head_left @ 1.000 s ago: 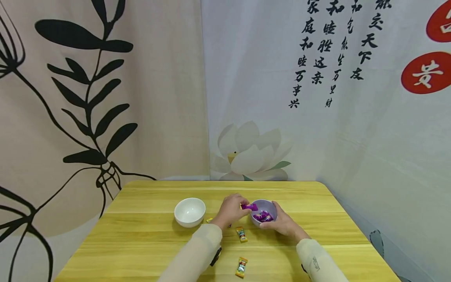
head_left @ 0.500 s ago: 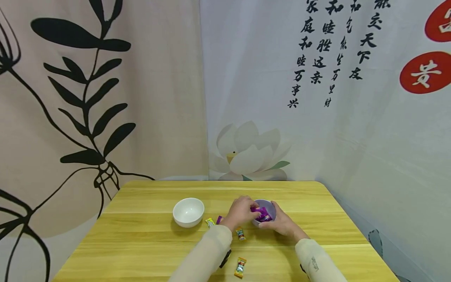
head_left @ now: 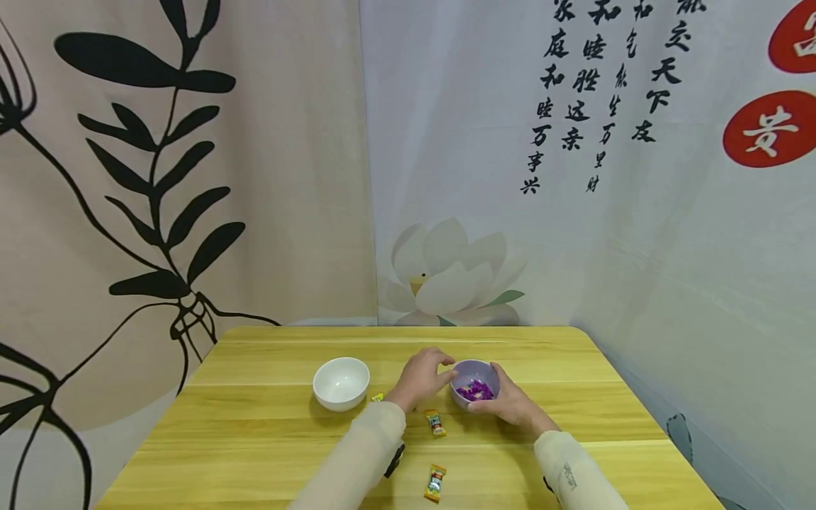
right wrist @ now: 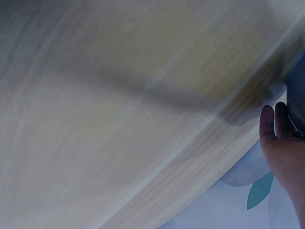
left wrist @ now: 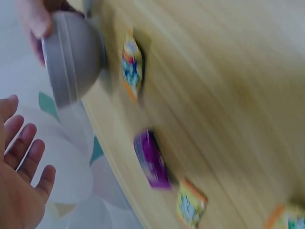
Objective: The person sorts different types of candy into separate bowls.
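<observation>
A small purple bowl (head_left: 473,368) stands at the far middle of the table, with several purple-wrapped candies (head_left: 475,391) inside. My right hand (head_left: 516,406) holds it from the right, thumb on the near side and fingers behind. In the right wrist view only part of that bowl (right wrist: 298,93) shows at the edge. At the bowl's left rim is my left hand (head_left: 421,379), holding nothing; in the left wrist view its fingers (left wrist: 29,150) are spread and relaxed. A purple candy (left wrist: 151,157) lies on the table, hidden behind the left hand in the head view.
A white bowl (head_left: 341,386) stands to the left. Yellow-orange wrapped candies lie on the wooden table: one (head_left: 435,423) near the purple bowl, another (head_left: 435,484) closer to the front. A yellow candy (head_left: 377,398) peeks out beside the white bowl. Printed cloth hangs behind.
The left hand carried a purple candy into the purple bowl, let it go, and has drawn back left with parted fingers. The right hand has kept its hold on the bowl.
</observation>
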Available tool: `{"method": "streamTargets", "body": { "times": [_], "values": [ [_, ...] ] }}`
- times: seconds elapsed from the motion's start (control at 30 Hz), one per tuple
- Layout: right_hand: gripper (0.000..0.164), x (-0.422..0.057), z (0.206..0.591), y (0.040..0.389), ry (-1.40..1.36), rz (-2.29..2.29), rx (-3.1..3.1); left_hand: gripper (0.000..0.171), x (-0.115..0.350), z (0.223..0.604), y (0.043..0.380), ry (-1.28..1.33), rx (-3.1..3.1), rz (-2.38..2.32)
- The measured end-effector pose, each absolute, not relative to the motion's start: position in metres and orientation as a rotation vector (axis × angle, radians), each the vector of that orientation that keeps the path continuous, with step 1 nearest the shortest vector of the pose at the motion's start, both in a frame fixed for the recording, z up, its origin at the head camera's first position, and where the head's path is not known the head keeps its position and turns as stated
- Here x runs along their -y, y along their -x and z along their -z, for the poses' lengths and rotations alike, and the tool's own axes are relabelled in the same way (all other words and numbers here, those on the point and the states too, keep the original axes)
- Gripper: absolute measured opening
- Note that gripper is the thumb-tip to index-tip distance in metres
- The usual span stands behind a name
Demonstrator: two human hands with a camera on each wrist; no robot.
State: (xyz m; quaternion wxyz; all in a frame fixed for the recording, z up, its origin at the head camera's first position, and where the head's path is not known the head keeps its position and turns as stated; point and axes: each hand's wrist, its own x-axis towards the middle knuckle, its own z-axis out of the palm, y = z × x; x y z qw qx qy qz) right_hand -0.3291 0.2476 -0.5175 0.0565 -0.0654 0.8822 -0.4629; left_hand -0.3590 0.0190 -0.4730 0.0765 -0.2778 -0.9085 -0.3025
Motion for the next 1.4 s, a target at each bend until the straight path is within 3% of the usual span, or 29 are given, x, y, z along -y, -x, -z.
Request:
{"method": "streamTargets", "body": {
  "times": [0.57,1.0,1.4],
  "values": [
    [0.121,-0.249,0.519,0.329,0.133,1.382,-2.692,0.032,0.033,0.486,0.359,0.737,2.785,0.933],
    [0.121,-0.248,0.516,0.327,0.132,1.37,-2.694,0.029,0.041,0.526,0.351,0.719,2.807,0.805],
    [0.121,-0.246,0.518,0.327,0.128,1.386,-2.685,0.033,0.048,0.538,0.352,0.649,2.853,0.678]
  ]
}}
